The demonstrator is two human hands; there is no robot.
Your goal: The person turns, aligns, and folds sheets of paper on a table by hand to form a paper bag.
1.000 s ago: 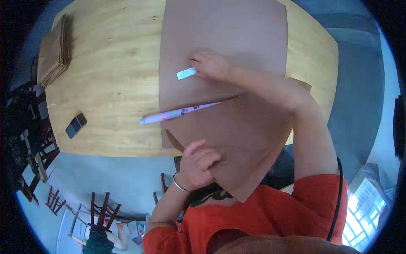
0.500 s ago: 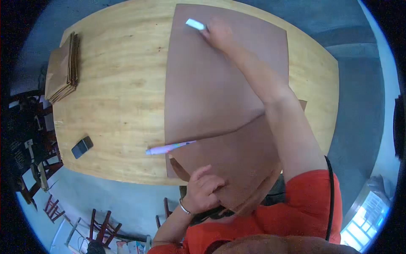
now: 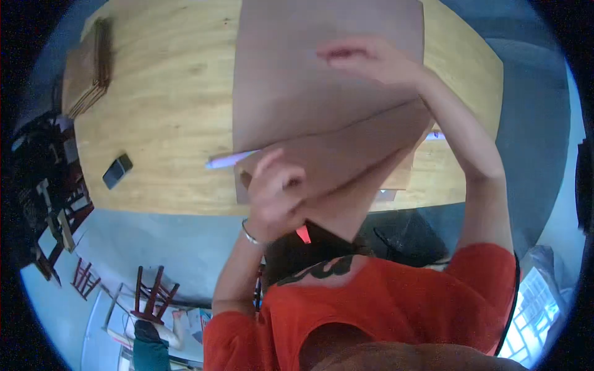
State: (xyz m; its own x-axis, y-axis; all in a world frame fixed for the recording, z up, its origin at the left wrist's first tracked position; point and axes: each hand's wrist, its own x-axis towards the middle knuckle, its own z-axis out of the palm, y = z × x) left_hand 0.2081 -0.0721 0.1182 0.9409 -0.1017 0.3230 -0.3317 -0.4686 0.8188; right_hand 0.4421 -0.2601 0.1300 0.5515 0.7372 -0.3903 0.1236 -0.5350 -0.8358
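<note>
A large brown sheet of paper (image 3: pixel 297 68) lies across the table, its near part folded back and hanging past the near edge as a flap (image 3: pixel 346 154). Over the flap's left end is my left hand (image 3: pixel 275 195), with a bracelet at the wrist; its fingers are bent and apart, somewhat blurred, and I see nothing in them. My right hand (image 3: pixel 371 59) is above the flat part of the sheet, fingers stretched out and holding nothing. A purple stick-like tube (image 3: pixel 229 161) pokes out left of the fold, and a similar purple piece (image 3: pixel 436 135) shows at the right.
A stack of folded brown paper (image 3: pixel 86 71) sits at the far left of the wooden table (image 3: pixel 167 93). Nearer on that side lies a dark phone (image 3: pixel 117 171). Wooden stools (image 3: pixel 151 294) stand on the floor at the lower left, close to another person (image 3: pixel 150 346).
The pale flat object is no longer in my right hand, which has moved right and lower. My left hand has risen. The view has shifted, and a purple piece now shows at the right.
</note>
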